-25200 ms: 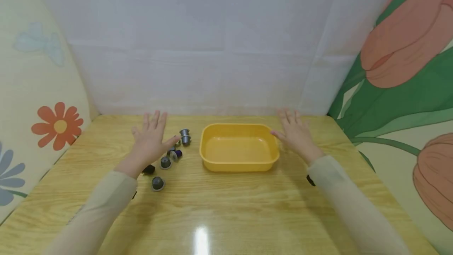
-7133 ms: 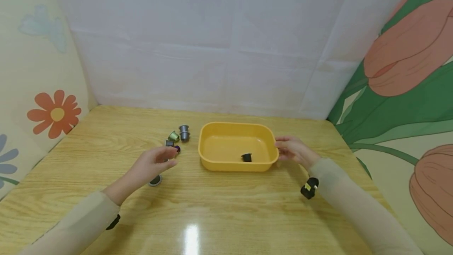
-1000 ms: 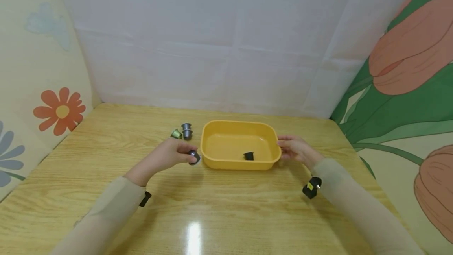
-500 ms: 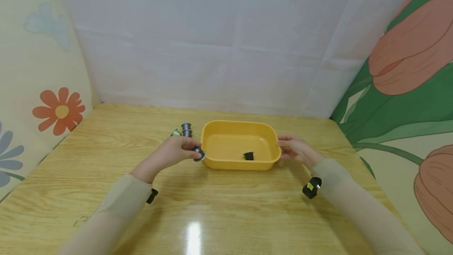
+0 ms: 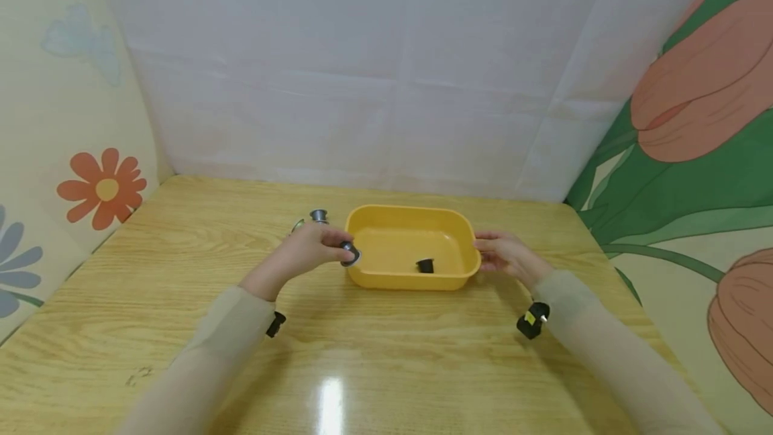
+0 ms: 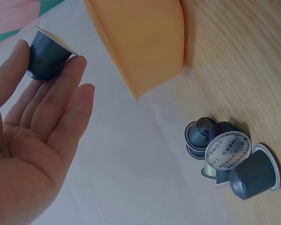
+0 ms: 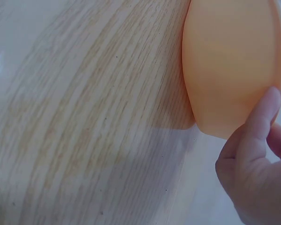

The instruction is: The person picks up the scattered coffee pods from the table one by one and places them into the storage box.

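Observation:
Between the thumb and fingertips of my left hand (image 5: 304, 250) is a dark coffee capsule (image 5: 351, 255), held tilted at the left rim of a yellow plastic tub (image 5: 417, 282). The left wrist view shows the same capsule (image 6: 48, 55) with its pale lid turned up. My right hand (image 5: 507, 257) holds the tub's right end; in the right wrist view a bent finger (image 7: 255, 124) lies on the outer wall, near the rim. Inside the tub lies one black capsule (image 5: 425, 266).
Several more capsules lie left of the tub, partly hidden by my left hand in the head view: stacked grey ones (image 5: 319, 215), a green one (image 5: 298, 225), and a purple one with a printed white lid (image 6: 228, 150). A white cloth (image 5: 362, 86) hangs behind the table.
Over the last second my left hand carries the dark capsule rightward and up to the tub's rim; the right hand keeps still. Much earlier, both hands were spread and the tub held no capsule.

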The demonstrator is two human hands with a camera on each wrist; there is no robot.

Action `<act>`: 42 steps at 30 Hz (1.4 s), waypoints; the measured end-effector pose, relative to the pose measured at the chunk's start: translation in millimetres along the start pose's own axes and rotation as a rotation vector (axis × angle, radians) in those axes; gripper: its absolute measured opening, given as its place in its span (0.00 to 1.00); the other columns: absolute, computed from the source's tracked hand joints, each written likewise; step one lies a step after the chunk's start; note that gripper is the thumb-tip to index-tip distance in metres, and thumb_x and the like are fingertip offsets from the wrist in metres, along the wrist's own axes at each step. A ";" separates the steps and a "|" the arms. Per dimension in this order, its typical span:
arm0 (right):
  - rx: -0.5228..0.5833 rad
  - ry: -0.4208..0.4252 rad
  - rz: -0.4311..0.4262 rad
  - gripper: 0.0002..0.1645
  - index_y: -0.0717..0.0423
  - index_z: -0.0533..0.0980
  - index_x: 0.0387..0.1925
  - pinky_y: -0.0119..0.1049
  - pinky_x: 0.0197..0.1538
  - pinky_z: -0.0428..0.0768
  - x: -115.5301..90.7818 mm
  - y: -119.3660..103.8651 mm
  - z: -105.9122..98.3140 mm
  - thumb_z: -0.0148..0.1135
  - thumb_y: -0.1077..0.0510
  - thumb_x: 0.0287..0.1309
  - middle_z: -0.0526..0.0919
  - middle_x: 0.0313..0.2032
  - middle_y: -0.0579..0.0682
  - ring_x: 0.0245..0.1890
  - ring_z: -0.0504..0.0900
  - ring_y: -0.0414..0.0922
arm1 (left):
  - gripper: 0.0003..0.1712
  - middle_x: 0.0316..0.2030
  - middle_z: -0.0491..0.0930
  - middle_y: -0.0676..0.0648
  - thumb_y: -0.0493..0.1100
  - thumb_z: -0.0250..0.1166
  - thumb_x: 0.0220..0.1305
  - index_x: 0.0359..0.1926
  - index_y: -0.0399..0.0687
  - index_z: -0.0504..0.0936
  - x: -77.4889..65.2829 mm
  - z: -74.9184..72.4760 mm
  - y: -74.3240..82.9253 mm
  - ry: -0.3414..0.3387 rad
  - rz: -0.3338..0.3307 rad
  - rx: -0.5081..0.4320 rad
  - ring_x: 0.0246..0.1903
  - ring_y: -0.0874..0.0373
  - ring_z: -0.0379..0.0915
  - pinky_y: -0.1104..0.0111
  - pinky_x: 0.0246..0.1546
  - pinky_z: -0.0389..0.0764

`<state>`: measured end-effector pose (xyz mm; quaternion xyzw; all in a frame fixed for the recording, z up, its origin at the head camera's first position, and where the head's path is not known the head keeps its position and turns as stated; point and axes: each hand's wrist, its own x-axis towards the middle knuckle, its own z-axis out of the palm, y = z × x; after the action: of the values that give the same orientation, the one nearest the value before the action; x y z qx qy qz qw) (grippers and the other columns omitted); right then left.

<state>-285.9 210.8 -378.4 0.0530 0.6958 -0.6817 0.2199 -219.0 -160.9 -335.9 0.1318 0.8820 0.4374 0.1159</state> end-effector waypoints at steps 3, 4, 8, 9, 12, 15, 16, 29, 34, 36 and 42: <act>-0.014 0.009 0.006 0.29 0.74 0.57 0.68 0.29 0.26 0.81 0.4 0.1 -0.1 0.49 0.68 0.70 0.80 0.31 0.46 0.26 0.79 0.38 | 0.25 0.49 0.83 0.41 0.43 0.67 0.65 0.59 0.34 0.77 2.0 1.2 2.3 0.004 0.007 -0.013 0.49 0.49 0.79 0.53 0.54 0.76; -0.017 0.014 0.010 0.29 0.73 0.57 0.68 0.29 0.26 0.81 0.4 0.0 -0.2 0.50 0.68 0.70 0.80 0.31 0.46 0.26 0.79 0.38 | 0.25 0.49 0.83 0.41 0.43 0.66 0.65 0.59 0.34 0.77 2.7 1.6 3.0 0.004 0.007 -0.019 0.49 0.49 0.79 0.53 0.54 0.76; -0.016 0.026 0.026 0.30 0.72 0.57 0.69 0.29 0.27 0.81 0.5 -1.3 -0.2 0.50 0.67 0.70 0.81 0.33 0.47 0.26 0.80 0.39 | 0.25 0.49 0.82 0.41 0.43 0.66 0.66 0.60 0.33 0.76 6.3 3.7 3.9 0.002 0.007 -0.026 0.50 0.49 0.79 0.53 0.54 0.76; -0.012 0.028 0.029 0.29 0.72 0.57 0.69 0.29 0.27 0.81 0.5 -1.5 -0.1 0.50 0.67 0.70 0.80 0.33 0.47 0.26 0.79 0.39 | 0.25 0.50 0.82 0.41 0.43 0.66 0.66 0.60 0.33 0.76 7.3 4.2 4.0 0.001 0.009 -0.020 0.50 0.49 0.78 0.53 0.54 0.76; -0.009 0.029 0.034 0.30 0.72 0.57 0.69 0.29 0.27 0.81 0.1 -1.9 0.6 0.50 0.67 0.70 0.81 0.32 0.47 0.26 0.80 0.39 | 0.25 0.51 0.81 0.41 0.43 0.65 0.66 0.60 0.33 0.76 9.6 5.9 5.1 -0.001 0.008 -0.013 0.51 0.48 0.77 0.52 0.55 0.75; -0.009 0.029 0.034 0.29 0.72 0.57 0.69 0.29 0.27 0.81 -0.1 -2.4 0.5 0.50 0.67 0.70 0.80 0.32 0.47 0.26 0.79 0.39 | 0.25 0.52 0.81 0.40 0.42 0.65 0.66 0.60 0.34 0.76 12.2 7.3 6.9 -0.001 0.008 -0.012 0.52 0.47 0.77 0.52 0.55 0.75; -0.006 0.027 0.032 0.29 0.72 0.57 0.68 0.29 0.27 0.81 0.1 -2.3 0.5 0.50 0.68 0.70 0.80 0.32 0.47 0.27 0.79 0.39 | 0.25 0.52 0.81 0.40 0.42 0.65 0.66 0.60 0.34 0.76 13.1 7.8 7.5 0.000 0.005 -0.015 0.53 0.47 0.76 0.52 0.56 0.75; 0.014 0.012 0.022 0.28 0.73 0.58 0.67 0.30 0.26 0.81 -0.5 -1.8 0.9 0.50 0.68 0.69 0.80 0.30 0.47 0.27 0.80 0.40 | 0.25 0.53 0.80 0.41 0.43 0.65 0.66 0.61 0.36 0.76 22.8 11.0 9.2 0.004 -0.018 0.017 0.55 0.46 0.74 0.51 0.57 0.73; 0.037 0.014 0.038 0.27 0.72 0.59 0.66 0.31 0.26 0.82 0.2 -2.2 1.8 0.50 0.68 0.69 0.80 0.30 0.48 0.27 0.80 0.41 | 0.26 0.55 0.79 0.41 0.44 0.65 0.67 0.62 0.37 0.75 29.0 12.2 9.0 -0.005 -0.041 0.016 0.58 0.45 0.71 0.49 0.59 0.71; 0.042 0.014 0.039 0.26 0.72 0.59 0.66 0.31 0.26 0.82 0.1 -2.4 1.9 0.50 0.68 0.70 0.80 0.30 0.48 0.26 0.80 0.41 | 0.26 0.56 0.78 0.41 0.43 0.65 0.67 0.62 0.37 0.75 31.6 12.5 8.6 -0.011 -0.042 0.005 0.59 0.44 0.70 0.49 0.59 0.71; 0.052 0.005 0.032 0.25 0.72 0.59 0.64 0.32 0.26 0.83 -0.9 -2.3 1.8 0.49 0.68 0.69 0.80 0.29 0.48 0.27 0.80 0.41 | 0.25 0.56 0.78 0.39 0.40 0.66 0.66 0.61 0.34 0.75 40.0 16.2 5.0 -0.024 -0.024 -0.011 0.58 0.45 0.72 0.52 0.58 0.73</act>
<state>-285.5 209.0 -375.9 0.0716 0.6773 -0.6960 0.2276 -250.7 -132.6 -345.0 0.1260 0.8796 0.4393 0.1324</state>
